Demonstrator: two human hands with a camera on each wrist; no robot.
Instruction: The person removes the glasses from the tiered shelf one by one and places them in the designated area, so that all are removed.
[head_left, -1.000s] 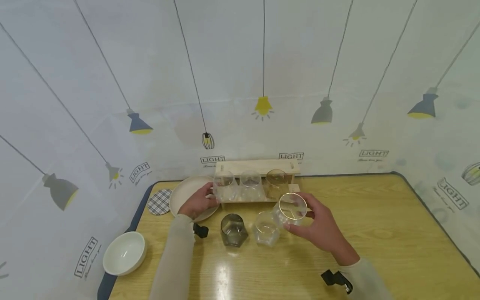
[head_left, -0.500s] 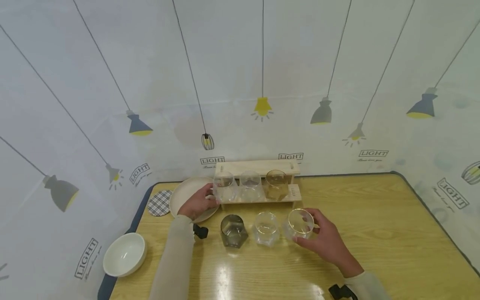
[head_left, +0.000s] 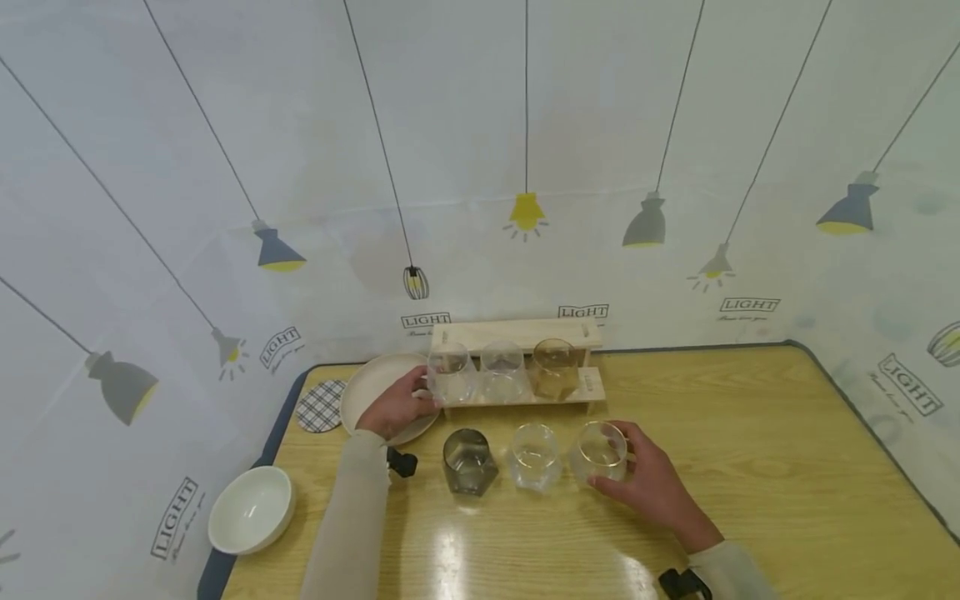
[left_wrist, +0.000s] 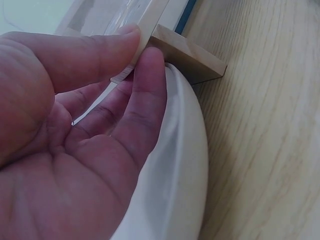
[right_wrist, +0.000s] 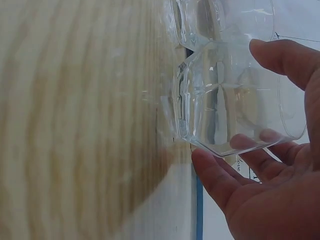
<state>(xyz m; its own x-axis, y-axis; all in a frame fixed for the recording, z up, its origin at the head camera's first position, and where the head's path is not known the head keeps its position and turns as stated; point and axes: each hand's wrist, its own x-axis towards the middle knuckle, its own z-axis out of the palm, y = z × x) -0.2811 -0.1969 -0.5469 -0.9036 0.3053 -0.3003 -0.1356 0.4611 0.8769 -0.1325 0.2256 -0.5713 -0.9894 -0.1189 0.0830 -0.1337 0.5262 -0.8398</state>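
Observation:
My right hand (head_left: pixel 651 483) holds a clear gold-rimmed drinking glass (head_left: pixel 597 458), thumb on one side and fingers on the other. The glass stands upright on the table, as the right wrist view (right_wrist: pixel 225 105) also shows. To its left stand another clear gold-rimmed glass (head_left: pixel 534 458) and a smoky grey glass (head_left: pixel 468 463). At the left end of a two-step wooden rack (head_left: pixel 517 335), my left hand (head_left: pixel 397 406) pinches the lower board (left_wrist: pixel 150 25) between thumb and fingers. On that step sit two clear glasses (head_left: pixel 502 372) and an amber glass (head_left: pixel 555 371).
A pale plate (head_left: pixel 363 387) lies under and beside my left hand, against the rack's end. Left of it is a checked coaster (head_left: pixel 321 406). A white bowl (head_left: pixel 252 510) stands at the table's left edge. A patterned wall covering (head_left: pixel 480 125) rises behind.
My right hand has brought the gold-rimmed glass down and slightly right, from above the table to standing on it in line with the other two. My left hand stays at the rack.

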